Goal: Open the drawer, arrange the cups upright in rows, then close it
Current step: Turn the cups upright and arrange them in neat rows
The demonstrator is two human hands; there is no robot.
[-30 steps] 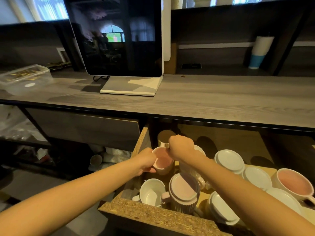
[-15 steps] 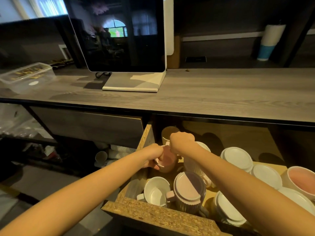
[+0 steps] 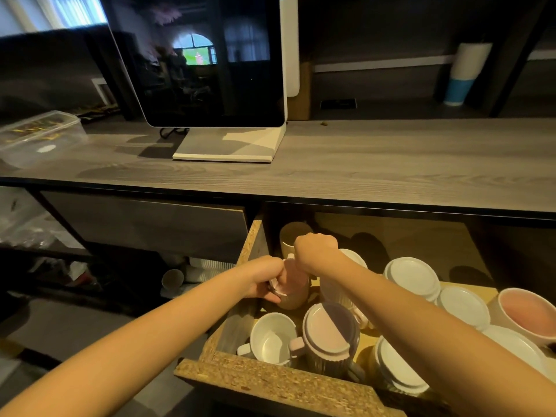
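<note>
Drawer (image 3: 270, 383) is pulled out under the counter (image 3: 391, 164), so the opening step is done. We're mid-arrange, nowhere near closing.

Most of the load is wrong way up. The white cups (image 3: 412, 276) along the right sit base-up, and so does the lilac cup (image 3: 328, 329) at the front. The white cup (image 3: 273, 338) at front left is mouth-up with its handle pointing left. The tan cup (image 3: 293, 233) at back left stands upright.

The one being worked is the pink cup (image 3: 296, 284), at the drawer's left side just in front of the tan cup. Its mouth faces up with the pink inside showing. Its long axis is close to vertical, leaning a little, I'd say.

Left hand (image 3: 264, 279) has fingers curled, pinching the pink cup's near-left rim. Right hand (image 3: 316, 251) is fisted knuckles-up at the cup's far rim. Its fingers are hidden, so I can't tell what it grips.

Next: square the pink cup, seat it flat against the left wall in line with the tan cup, let go, then start flipping the base-up ones. It's tight in there, so watch the neighbouring handles.
</note>
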